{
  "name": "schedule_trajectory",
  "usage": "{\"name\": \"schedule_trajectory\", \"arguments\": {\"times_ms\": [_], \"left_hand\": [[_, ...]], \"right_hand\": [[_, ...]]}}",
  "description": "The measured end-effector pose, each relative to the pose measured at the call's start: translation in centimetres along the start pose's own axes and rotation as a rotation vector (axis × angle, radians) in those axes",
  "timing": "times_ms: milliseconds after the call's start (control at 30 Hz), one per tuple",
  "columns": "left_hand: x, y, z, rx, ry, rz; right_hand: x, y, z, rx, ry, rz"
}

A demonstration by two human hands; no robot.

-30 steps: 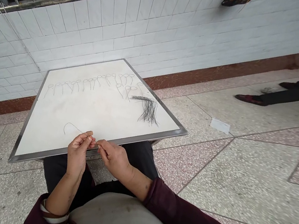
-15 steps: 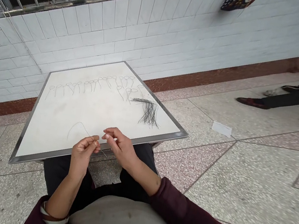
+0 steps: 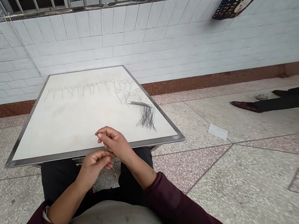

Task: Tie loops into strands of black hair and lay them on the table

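Over the table's near edge, my left hand is closed in a pinch on a thin wire, whose tail sticks out below the fingers. My right hand is just above, thumb and forefinger pinched on the same wire, a faint length of it showing left of the fingertips. Between the hands the wire is mostly hidden. On the white table, several thin wires with looped heads lie in a row toward the back. A bundle of dark straight wires rests at the right.
A metal rim edges the table, which stands by a tiled wall under a barred window. A dotted bag hangs on the wall. At the right, another person's legs extend over the floor, near a white paper.
My left hand has moved right and down, beneath my right hand. My right hand has closed to a pinch, and the wire's wide arc over the table no longer shows.
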State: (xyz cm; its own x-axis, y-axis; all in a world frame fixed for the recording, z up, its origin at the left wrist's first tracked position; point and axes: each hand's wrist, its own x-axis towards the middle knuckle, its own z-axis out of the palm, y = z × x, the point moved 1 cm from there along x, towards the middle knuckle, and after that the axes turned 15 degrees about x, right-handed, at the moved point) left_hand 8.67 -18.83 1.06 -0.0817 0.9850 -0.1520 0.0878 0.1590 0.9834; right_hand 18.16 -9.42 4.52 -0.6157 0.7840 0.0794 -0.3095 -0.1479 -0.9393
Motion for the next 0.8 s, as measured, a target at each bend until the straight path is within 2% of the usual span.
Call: {"name": "schedule_trajectory", "arguments": {"times_ms": [167, 400, 500, 633, 733, 800], "left_hand": [[-0.1, -0.1, 0.3, -0.037, -0.086, 0.008], [-0.1, -0.2, 0.2, 0.103, -0.158, -0.010], [-0.5, -1.1, 1.0, 0.157, -0.188, -0.040], [-1.0, -3.3, 1.6, 0.227, -0.255, -0.131], [-0.3, -3.8, -0.3, 0.231, -0.178, -0.182], [0.4, -2.8, -2.4, 0.195, -0.051, -0.160]], "right_hand": [[0.2, 0.0, 0.0, 0.090, 0.049, 0.002], [0.9, 0.7, -0.7, -0.022, 0.299, -0.171], [1.2, 0.7, -1.9, -0.046, 0.402, -0.256], [1.3, 0.2, -3.7, -0.076, 0.528, -0.341], [0.8, -0.1, -4.5, -0.171, 0.523, -0.384], [0.2, 0.2, -4.3, -0.245, 0.469, -0.386]]}}
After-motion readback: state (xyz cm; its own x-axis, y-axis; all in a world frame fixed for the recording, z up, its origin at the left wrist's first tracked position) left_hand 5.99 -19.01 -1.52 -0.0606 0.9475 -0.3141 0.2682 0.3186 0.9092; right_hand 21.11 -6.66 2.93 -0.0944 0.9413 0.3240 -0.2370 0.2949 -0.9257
